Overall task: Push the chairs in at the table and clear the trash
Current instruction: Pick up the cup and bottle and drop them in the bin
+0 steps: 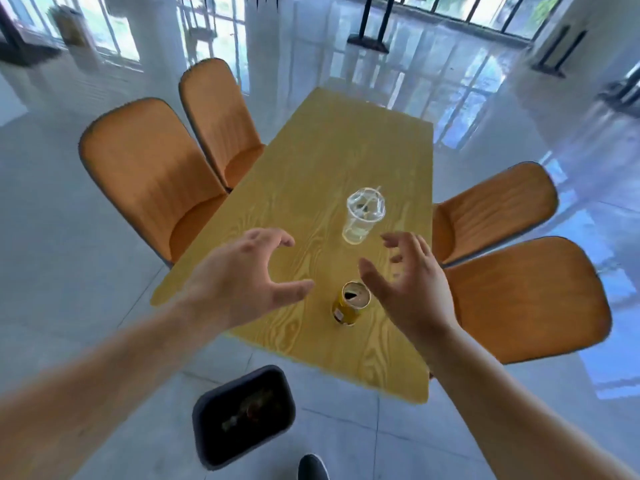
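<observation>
Both hands are out over the wooden surface (pixel 311 161), fingers spread, nothing in either grip. The yellow can (pixel 349 303) stands upright near the near edge, right between them, just left of the right hand (pixel 412 289), so that one looks closest; the left hand (pixel 242 275) hovers further left. The clear plastic cup (pixel 363 216) sits just beyond, and the bin (pixel 242 415) is on the floor.

Glossy pale tiled floor (pixel 485 427) mirrors bright daylight from tall windows (pixel 485 8).
</observation>
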Motion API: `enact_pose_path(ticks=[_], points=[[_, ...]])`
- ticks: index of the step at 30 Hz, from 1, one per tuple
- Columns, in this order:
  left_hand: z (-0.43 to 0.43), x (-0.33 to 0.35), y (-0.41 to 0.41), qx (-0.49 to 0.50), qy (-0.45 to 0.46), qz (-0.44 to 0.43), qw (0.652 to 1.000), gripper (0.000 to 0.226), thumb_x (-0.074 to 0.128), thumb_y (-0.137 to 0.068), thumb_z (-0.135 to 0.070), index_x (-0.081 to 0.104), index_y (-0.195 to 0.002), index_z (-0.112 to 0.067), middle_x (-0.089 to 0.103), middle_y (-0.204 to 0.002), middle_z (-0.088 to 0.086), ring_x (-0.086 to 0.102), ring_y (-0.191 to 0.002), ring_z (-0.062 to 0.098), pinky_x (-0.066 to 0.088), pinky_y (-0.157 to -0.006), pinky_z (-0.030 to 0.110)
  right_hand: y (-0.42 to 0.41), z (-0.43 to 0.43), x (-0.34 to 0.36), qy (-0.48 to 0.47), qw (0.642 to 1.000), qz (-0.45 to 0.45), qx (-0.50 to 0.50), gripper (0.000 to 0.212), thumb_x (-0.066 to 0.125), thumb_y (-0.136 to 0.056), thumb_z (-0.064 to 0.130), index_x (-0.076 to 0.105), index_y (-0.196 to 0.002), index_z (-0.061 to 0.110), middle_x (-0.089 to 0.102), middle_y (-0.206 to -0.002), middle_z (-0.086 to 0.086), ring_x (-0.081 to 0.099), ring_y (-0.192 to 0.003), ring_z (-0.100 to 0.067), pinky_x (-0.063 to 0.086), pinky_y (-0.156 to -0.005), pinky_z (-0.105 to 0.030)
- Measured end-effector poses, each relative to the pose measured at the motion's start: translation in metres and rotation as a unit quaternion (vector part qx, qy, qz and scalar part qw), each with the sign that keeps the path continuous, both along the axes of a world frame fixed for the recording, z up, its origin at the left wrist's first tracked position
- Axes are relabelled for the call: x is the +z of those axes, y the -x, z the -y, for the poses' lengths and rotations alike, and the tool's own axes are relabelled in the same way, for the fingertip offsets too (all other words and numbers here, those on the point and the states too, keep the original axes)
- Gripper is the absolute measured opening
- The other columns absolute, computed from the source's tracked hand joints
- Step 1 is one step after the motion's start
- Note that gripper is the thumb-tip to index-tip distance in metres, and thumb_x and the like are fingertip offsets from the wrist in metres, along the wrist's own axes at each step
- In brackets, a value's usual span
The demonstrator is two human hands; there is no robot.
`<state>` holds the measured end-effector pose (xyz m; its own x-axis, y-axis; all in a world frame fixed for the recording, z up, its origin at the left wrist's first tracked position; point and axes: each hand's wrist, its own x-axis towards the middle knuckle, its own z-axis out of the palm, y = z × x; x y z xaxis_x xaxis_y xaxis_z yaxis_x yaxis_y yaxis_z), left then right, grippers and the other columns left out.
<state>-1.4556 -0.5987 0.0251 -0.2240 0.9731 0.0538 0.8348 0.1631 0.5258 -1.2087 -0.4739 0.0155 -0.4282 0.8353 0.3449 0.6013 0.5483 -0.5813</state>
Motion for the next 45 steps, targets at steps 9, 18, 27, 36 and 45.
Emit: enact_pose_path(ticks=[9,18,27,36,45], points=[[-0.093,-0.05,-0.044,-0.077,0.158,-0.001,0.984,0.127,0.054,-0.054,-0.105,0.008,-0.156,-0.044,0.02,-0.161,-0.021,0.046,-0.136,0.016,0.049,-0.104,0.041,0.016,-0.16,-0.043,0.118,0.99,0.078,-0.012,0.109,0.077,-0.072,0.076,0.026,-0.156,0.027,0.04,-0.156,-0.005,0.048,-0.135,-0.026,0.041,-0.093,-0.035],[-0.137,-0.115,-0.072,-0.112,0.171,0.02,0.979,0.111,0.073,-0.062,-0.084,0.017,-0.151,-0.051,0.034,-0.152,-0.025,0.05,-0.126,0.011,0.044,-0.094,0.03,0.054,-0.233,-0.099,0.161,0.984,0.072,0.025,0.117,0.086,-0.067,0.069,0.024,-0.158,0.029,0.039,-0.157,-0.002,0.048,-0.133,-0.021,0.038,-0.091,-0.032],[-0.118,-0.118,-0.069,-0.107,0.146,-0.018,0.983,0.065,0.071,-0.074,-0.066,0.047,-0.13,-0.043,0.047,-0.102,-0.025,0.05,-0.087,0.005,0.042,-0.069,0.024,0.058,-0.208,-0.095,0.161,0.983,0.083,0.022,0.096,0.088,-0.071,0.059,0.037,-0.146,0.029,0.05,-0.146,0.001,0.057,-0.118,-0.021,0.049,-0.085,-0.038],[0.012,-0.081,0.016,0.021,0.168,-0.04,0.985,0.07,0.073,-0.07,-0.069,0.051,-0.13,-0.04,0.059,-0.121,-0.019,0.06,-0.101,0.011,0.051,-0.079,0.031,0.056,-0.037,-0.092,0.192,0.974,0.101,0.07,0.096,0.086,-0.067,0.068,0.037,-0.143,0.033,0.052,-0.14,0.003,0.06,-0.113,-0.021,0.05,-0.086,-0.039],[0.163,-0.074,0.025,0.064,0.157,-0.017,0.985,0.06,0.076,-0.063,-0.063,0.056,-0.116,-0.042,0.062,-0.108,-0.017,0.06,-0.089,0.012,0.043,-0.069,0.029,0.044,0.128,-0.085,0.214,0.963,0.127,0.105,0.097,0.079,-0.064,0.073,0.037,-0.143,0.035,0.054,-0.138,0.006,0.058,-0.119,-0.02,0.049,-0.094,-0.041]])
